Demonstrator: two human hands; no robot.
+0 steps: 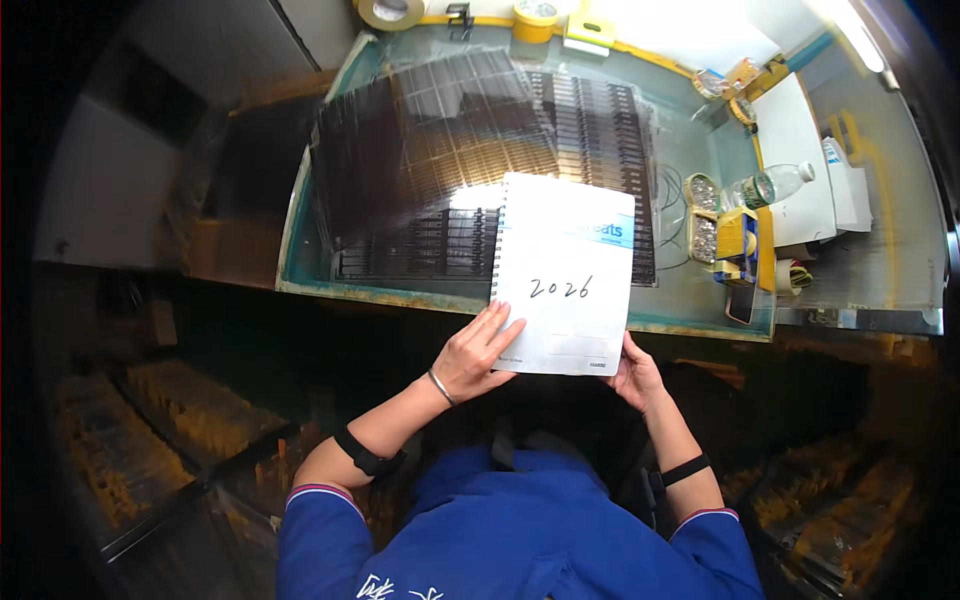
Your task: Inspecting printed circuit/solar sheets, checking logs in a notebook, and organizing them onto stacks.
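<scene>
A white spiral-bound notebook [565, 320] with a blue band and handwriting on its cover is held up over the table's front edge. Its coil binding runs down the left side. My left hand [478, 352] grips the lower left corner, fingers lying on the cover by the coil. At the lower right corner my right hand [634, 375] holds the edge, with part of its fingers hidden beneath the notebook. Behind the notebook lie dark, patterned film sheets [470, 110], overlapping on the table and partly covered by it.
The glass-topped table [690, 300] has a teal rim. To its right sit a clear bottle [780, 184], small trays of bits [702, 238], a yellow-and-blue box [737, 240] and a phone [741, 303]. Tape rolls [391, 10] line the back. Racks [200, 410] stand below left.
</scene>
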